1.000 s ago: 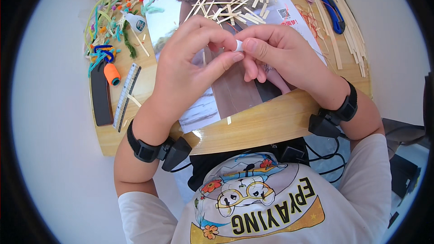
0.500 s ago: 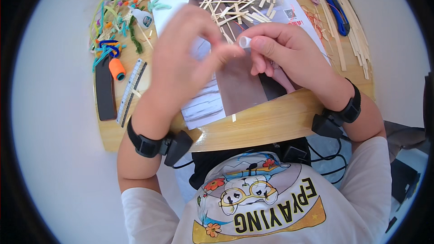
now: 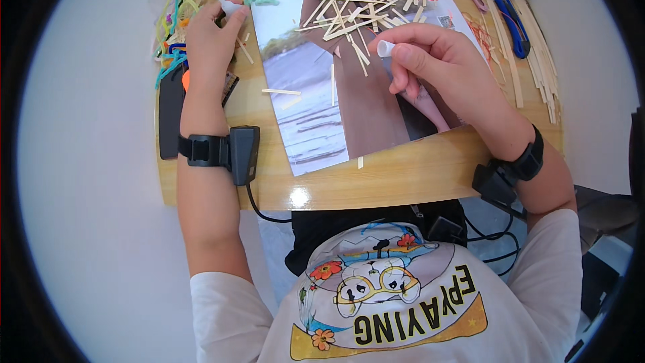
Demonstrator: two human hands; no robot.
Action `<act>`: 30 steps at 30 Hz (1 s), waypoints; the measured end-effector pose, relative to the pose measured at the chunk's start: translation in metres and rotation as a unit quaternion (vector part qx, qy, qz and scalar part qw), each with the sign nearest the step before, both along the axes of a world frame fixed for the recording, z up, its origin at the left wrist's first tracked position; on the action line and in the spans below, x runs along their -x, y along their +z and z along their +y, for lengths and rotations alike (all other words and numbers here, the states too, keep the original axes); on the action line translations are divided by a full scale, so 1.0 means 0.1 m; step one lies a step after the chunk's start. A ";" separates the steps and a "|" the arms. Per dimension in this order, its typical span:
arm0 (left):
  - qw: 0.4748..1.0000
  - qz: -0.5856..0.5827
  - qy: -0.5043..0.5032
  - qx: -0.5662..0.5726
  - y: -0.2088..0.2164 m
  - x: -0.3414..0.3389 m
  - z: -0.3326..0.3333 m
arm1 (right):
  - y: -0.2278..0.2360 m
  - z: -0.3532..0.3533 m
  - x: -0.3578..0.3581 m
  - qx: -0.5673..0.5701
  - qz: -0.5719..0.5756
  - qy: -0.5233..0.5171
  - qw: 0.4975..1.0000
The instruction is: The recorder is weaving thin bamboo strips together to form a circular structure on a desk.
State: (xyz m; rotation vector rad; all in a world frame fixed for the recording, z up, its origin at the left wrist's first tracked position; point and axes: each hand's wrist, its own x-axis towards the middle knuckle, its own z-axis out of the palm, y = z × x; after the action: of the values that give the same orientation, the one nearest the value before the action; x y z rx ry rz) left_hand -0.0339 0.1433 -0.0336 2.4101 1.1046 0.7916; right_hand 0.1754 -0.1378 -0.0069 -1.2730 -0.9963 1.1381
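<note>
My shirt [image 3: 430, 279]: white, short-sleeved. Front print: pale cartoon animal [image 3: 376, 287], yellow glasses [image 3: 384, 284], orange flowers [image 3: 326, 270], blue touches, bold black lettering [image 3: 413, 319] over a golden band [image 3: 474, 312]. Left forearm: black strap [image 3: 207, 150], angular black box [image 3: 244, 154], black cable [image 3: 259, 210] running from it. Right forearm: matching strap [image 3: 531, 156] and box [image 3: 494, 183]. Black cloth [image 3: 306, 238] at my waist, garment type unclear.

The right hand [image 3: 440, 57], right of centre, pinches a small white tube [image 3: 385, 49]. The left hand [image 3: 209, 32], upper left, is at a partly hidden white bottle [image 3: 230, 7]; grip unconfirmed. Pale strips [image 3: 353, 25] lie on a printed sheet [image 3: 368, 111], upper centre.
</note>
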 end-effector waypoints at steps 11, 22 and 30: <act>0.922 -0.101 -0.249 0.278 0.39 -0.19 -1.26 | 0.14 0.00 -0.15 -0.134 -0.096 -0.083 0.983; 0.923 -0.065 -0.324 0.198 0.33 -0.26 -1.46 | 0.22 -0.08 -0.17 -0.157 -0.319 -0.061 0.933; 0.925 -0.075 -0.311 0.205 0.32 -0.27 -1.44 | 0.24 -0.09 -0.22 -0.161 -0.327 -0.056 0.930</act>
State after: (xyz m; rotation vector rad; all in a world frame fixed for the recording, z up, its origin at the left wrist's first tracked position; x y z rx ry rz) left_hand -0.0068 -0.0010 -0.0014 2.0987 0.3448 0.4578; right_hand 0.1976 -0.1465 0.0172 -1.4405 -1.5048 0.4202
